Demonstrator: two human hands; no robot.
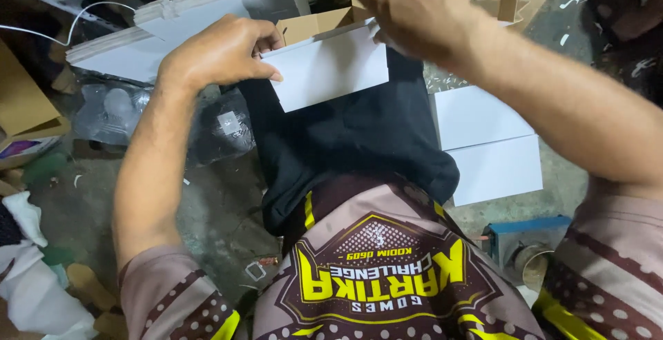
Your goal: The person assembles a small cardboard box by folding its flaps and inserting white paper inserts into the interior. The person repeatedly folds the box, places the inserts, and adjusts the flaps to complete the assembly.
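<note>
1. Head view, the thing in hand: a white card (330, 72), flat and oblong, lies over a black cloth (359, 140) that covers the person's lap. The card's long axis runs left to right and tilts a little, its right end higher in the frame.

2. Head view, left hand (219, 51): it sits at the card's left end, fingers curled and closed on the upper left corner, thumb pressed along the top face. The card stretches away from this hand toward the right.

3. Head view, right hand (414, 10): it comes from the upper right and meets the card's upper right corner. Its fingers are bent down over the edge, but the back of the hand hides them, so I cannot tell if they pinch the card or only rest on it. Both hands are about equally near, one at each end of the long axis.

4. Head view, around the card: a brown carton (314, 25) stands open just behind the card's far edge. Two white sheets (487, 143) lie side by side on the floor (207, 209) to the right, well apart from the hands. A stack of white boards (179, 19) lies to the upper left, behind the left hand. Clear plastic bags (124, 109) lie on the floor below the left wrist.

5. Head view, near edge: a blue tin (525, 243) sits at lower right, beside the person's patterned shirt (373, 278).
</note>
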